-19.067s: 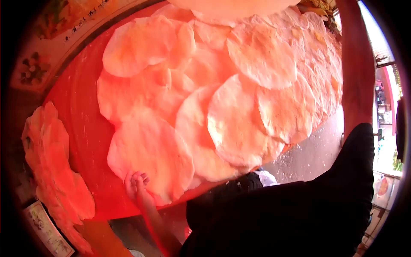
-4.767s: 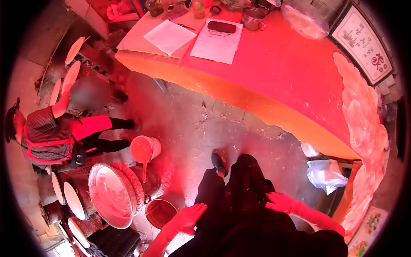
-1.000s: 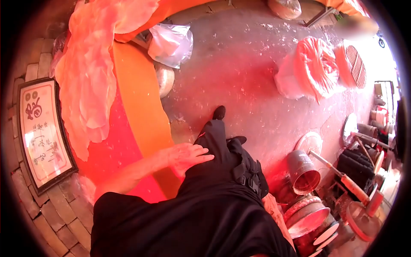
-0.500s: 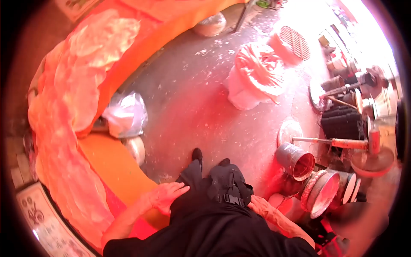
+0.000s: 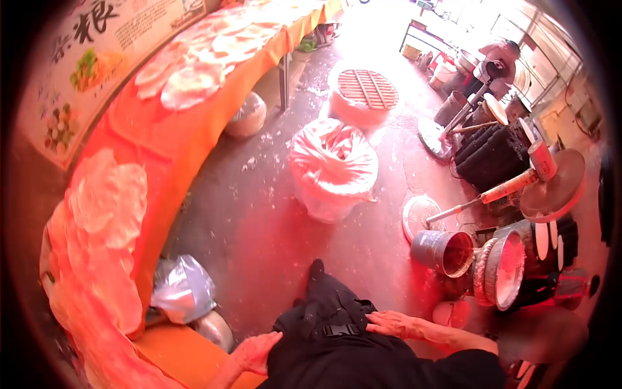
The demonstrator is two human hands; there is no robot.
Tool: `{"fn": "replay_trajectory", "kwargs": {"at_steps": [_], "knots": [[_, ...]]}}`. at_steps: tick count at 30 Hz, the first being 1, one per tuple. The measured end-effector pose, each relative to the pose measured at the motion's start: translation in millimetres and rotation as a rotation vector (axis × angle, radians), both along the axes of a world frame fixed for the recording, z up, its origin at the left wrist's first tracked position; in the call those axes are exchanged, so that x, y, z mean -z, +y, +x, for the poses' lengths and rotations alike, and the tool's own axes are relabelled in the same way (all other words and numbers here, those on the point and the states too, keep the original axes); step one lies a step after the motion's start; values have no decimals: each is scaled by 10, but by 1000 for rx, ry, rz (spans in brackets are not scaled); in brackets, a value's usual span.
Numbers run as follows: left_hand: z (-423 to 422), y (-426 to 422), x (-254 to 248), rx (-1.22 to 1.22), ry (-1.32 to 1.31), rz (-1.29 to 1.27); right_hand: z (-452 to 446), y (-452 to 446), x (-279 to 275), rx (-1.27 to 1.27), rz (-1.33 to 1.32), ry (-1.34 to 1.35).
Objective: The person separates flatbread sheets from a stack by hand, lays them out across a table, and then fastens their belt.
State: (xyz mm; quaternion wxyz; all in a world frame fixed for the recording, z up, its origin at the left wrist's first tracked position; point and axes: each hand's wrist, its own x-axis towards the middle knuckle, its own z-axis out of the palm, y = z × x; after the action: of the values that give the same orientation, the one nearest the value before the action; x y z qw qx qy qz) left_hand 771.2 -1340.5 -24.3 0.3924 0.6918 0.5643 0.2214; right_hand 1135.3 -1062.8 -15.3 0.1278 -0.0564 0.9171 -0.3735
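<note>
Thin pale sheets, two groups on the red table. Near pile: limp, roundish, wavy rims, layered and overlapping along the near end, reaching the orange-draped long edge. Far batch: flatter overlapping rounds, spread toward the far end. All tinted pink-orange.

Wall poster, approx. 10 o'clock, alongside the long desk: lg. black Chinese chars. read 杂粮 ("mixed grains"), running at a slant, lower L to upper R. Sm. print toward 3 o'clock of them on same poster, several lines, too tiny to read. Faint marks nr. its food pics also illegible.
</note>
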Motion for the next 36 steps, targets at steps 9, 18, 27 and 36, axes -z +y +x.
{"fn": "replay_trajectory", "kwargs": {"at_steps": [9,18,27,36], "knots": [[-122,832,-566,-47,113,-101,-236,742,93,-31,-40,35],[-662,1340,-348,99,194,-98,-328,770,179,140,-96,35],[-1390,1936,-497,355,246,-154,-730,410,242,391,22,82],[-1925,2022,-340,397,81,-173,-1111,38,244,539,25,154]]}}
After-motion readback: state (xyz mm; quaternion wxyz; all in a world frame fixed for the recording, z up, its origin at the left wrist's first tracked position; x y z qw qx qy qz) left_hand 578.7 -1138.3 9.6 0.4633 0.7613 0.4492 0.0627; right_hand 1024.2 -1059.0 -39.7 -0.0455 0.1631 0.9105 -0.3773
